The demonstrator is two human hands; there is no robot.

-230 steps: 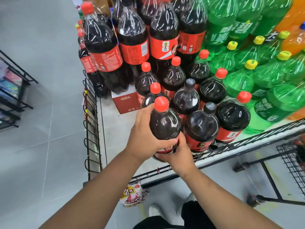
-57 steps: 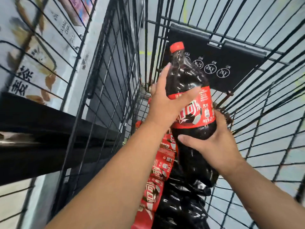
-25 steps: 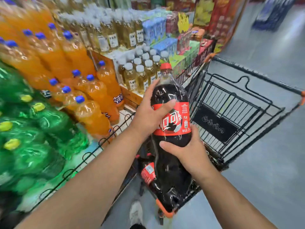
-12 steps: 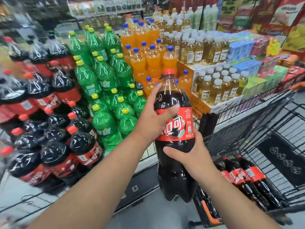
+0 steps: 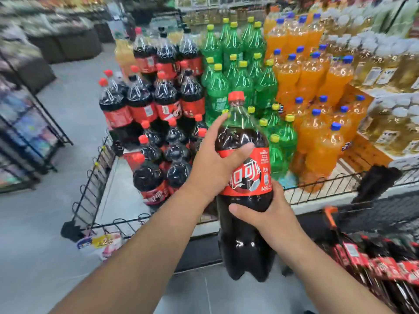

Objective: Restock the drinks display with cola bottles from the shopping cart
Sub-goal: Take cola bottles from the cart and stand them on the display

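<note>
I hold a large cola bottle with a red cap and red label upright in front of the drinks display. My left hand grips its shoulder and upper label. My right hand clasps it just below the label. Stacked cola bottles fill the left part of the display, with a shorter front row near the wire rail. More cola bottles lie in the shopping cart at the lower right.
Green soda bottles and orange soda bottles stand right of the cola stack. A low black wire rail edges the display platform. A black wire rack stands across the aisle on the left. A small packet hangs at the rail corner.
The view has swung left from the cart toward the cola stack. The held bottle has travelled with both hands, from above the cart to the front of the display.
</note>
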